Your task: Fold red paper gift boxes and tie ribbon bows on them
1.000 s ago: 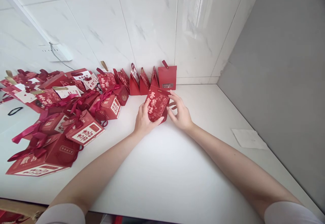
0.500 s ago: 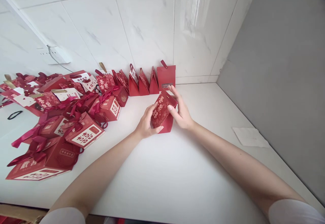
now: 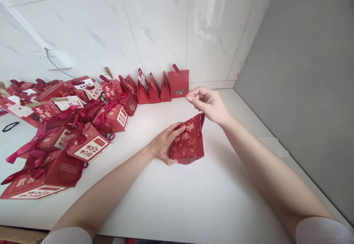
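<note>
My left hand [image 3: 164,144] grips a red paper gift box [image 3: 188,144] by its left side, thumb below and fingers over the printed front. Pale lettering and a flower pattern cover that front, and the box is tilted on the white table. A short dark red strip shows along its upper right edge. Above that edge, apart from the box, my right hand [image 3: 208,103] is closed in a pinch with thumb and forefinger together. Whatever lies between those fingertips, if anything, is too small to make out.
Several red tent-shaped boxes [image 3: 155,89] and an upright red bag [image 3: 178,83] line the tiled wall. At left crowd ribboned red boxes [image 3: 89,144]. A black loop [image 3: 10,126] lies far left, a white paper [image 3: 273,146] right, near the grey panel [image 3: 304,70].
The box has turned and come nearer in my left hand. My right hand has left the box's side and lifted up to the right, fingers closing into a pinch.
</note>
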`<action>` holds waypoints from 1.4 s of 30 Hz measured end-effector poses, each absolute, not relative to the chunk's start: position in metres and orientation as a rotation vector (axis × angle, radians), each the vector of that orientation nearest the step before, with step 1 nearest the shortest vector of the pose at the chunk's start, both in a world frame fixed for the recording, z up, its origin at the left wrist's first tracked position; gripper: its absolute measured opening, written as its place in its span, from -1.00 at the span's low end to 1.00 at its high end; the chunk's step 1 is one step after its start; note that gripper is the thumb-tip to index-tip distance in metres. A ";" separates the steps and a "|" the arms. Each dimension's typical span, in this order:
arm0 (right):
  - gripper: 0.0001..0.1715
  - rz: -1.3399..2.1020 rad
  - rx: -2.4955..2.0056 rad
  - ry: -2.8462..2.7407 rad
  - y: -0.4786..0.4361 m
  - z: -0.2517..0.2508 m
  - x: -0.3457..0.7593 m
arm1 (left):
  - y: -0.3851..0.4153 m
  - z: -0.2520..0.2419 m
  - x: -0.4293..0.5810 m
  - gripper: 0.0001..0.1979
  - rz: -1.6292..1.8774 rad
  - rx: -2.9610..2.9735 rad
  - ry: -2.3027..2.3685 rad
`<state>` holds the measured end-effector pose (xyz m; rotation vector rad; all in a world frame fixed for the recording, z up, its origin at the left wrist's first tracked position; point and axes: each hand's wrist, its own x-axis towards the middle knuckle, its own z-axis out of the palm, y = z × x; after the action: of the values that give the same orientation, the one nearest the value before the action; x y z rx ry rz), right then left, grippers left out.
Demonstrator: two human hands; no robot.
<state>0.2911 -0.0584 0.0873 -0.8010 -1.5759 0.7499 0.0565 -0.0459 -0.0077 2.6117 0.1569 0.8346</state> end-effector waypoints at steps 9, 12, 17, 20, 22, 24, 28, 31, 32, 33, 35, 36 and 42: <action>-0.56 0.971 -0.896 -1.758 -0.060 0.091 0.300 | -0.034 -0.019 0.053 -0.40 0.730 1.452 0.741; -0.57 0.961 -0.857 -1.873 -0.063 0.094 0.304 | -0.029 -0.019 0.053 -0.48 0.750 1.341 0.798; -0.62 0.790 -0.975 -2.042 -0.065 0.092 0.307 | -0.036 -0.016 0.056 -0.40 0.897 1.413 0.636; -0.73 0.701 -1.025 -2.060 -0.067 0.093 0.305 | -0.044 -0.018 0.055 -0.27 1.067 1.643 0.571; -0.72 0.707 -1.021 -2.064 -0.071 0.096 0.304 | -0.048 -0.018 0.053 -0.32 1.053 1.842 0.702; -0.68 0.733 -1.006 -2.058 -0.075 0.101 0.304 | -0.050 -0.018 0.052 -0.44 0.988 1.978 0.840; -0.74 0.760 -0.885 -1.980 -0.082 0.105 0.295 | -0.050 -0.017 0.051 -0.55 0.930 2.103 0.871; -0.86 0.740 -0.828 -1.864 -0.081 0.098 0.281 | -0.048 -0.016 0.050 -0.58 0.899 2.190 0.894; -0.87 0.736 -0.832 -1.840 -0.080 0.094 0.276 | -0.048 -0.016 0.050 -0.58 0.890 2.214 0.917; -0.87 0.738 -0.832 -1.828 -0.079 0.090 0.271 | -0.048 -0.016 0.049 -0.58 0.885 2.234 0.943; -0.88 0.752 -0.829 -1.830 -0.077 0.083 0.264 | -0.048 -0.016 0.048 -0.57 0.876 2.264 0.979; -0.89 0.757 -0.825 -1.838 -0.076 0.081 0.262 | -0.048 -0.016 0.048 -0.57 0.876 2.271 0.985; -0.80 0.720 -0.851 -1.949 -0.077 0.086 0.269 | -0.047 -0.015 0.048 -0.58 0.879 2.269 0.968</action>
<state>0.2692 -0.0769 0.0864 -0.8514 -1.9490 0.7199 0.0481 -0.0472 -0.0152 2.2693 0.9677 0.8790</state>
